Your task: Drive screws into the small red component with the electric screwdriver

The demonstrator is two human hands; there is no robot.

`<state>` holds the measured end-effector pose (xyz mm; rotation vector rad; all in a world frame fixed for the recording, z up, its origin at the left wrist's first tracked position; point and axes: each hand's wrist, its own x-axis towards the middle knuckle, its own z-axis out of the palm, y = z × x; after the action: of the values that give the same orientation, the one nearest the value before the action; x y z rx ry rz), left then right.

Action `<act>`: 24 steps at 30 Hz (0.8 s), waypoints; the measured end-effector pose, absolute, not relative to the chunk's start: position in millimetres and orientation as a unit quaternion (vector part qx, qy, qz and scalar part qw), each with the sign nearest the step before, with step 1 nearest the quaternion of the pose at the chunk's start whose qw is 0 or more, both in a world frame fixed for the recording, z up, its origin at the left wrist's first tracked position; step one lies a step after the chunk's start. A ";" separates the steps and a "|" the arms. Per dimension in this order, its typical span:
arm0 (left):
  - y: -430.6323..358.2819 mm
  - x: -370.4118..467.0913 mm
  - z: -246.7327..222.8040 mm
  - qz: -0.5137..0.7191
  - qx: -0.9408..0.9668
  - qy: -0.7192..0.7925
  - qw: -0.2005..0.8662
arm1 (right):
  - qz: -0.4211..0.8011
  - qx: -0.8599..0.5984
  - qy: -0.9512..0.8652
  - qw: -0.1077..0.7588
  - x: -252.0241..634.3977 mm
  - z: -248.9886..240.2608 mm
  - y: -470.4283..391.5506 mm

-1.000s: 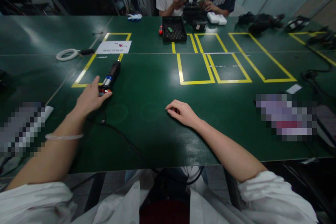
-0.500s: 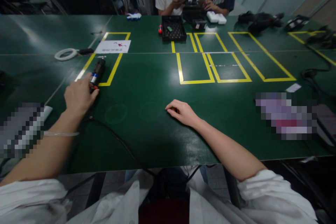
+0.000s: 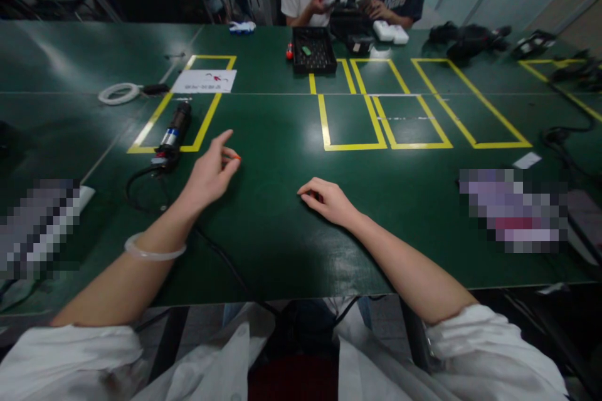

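My left hand [image 3: 212, 170] hovers over the table, index finger stretched out. A small orange-red piece [image 3: 237, 157] shows at the tips of its thumb and another finger, pinched there. To its left lies a black corded tool, like an electric screwdriver [image 3: 175, 131], with a silver-and-blue band, inside a yellow taped outline; no hand touches it. My right hand [image 3: 325, 200] rests on the green table [image 3: 282, 250] with fingers curled together. Something dark red shows under the curled fingers, too hidden to name.
A black tray [image 3: 314, 69] with small parts and a red object [image 3: 290, 51] stand at the far side. A printed sheet [image 3: 205, 81] and a white coil [image 3: 117, 94] lie at left. Blurred-out items flank both sides. Two people sit opposite, holding phones. A black cable [image 3: 226, 260] crosses the front edge.
My left hand has moved right, away from the electric screwdriver, with the orange-red piece at its fingertips. The screwdriver lies fully in view now. My right hand has stayed in place.
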<state>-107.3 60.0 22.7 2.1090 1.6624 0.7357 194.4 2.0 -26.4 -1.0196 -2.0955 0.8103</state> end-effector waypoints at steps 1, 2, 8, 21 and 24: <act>52.4 -90.3 21.1 0.265 0.746 0.558 0.248 | 0.318 -0.390 -0.797 0.335 194.2 -26.5 1.9; 44.5 -73.9 19.5 0.269 0.739 0.532 0.314 | 0.328 -0.391 -0.789 0.341 194.0 -26.7 1.8; 13.9 -16.7 10.3 0.252 0.661 0.431 0.561 | 0.312 -0.374 -0.797 0.356 193.9 -24.4 1.4; 6.3 -17.3 1.4 0.320 0.798 0.385 0.336 | 0.511 -0.418 -0.646 0.383 188.1 -20.0 4.1; 1.6 -17.2 3.3 0.306 0.852 0.362 0.221 | 0.610 -0.393 -0.581 0.370 187.4 -19.3 4.7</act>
<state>-17.2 1.6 3.3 2.3554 0.9998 0.8461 187.4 4.7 -19.3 -1.0086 -1.4904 1.5640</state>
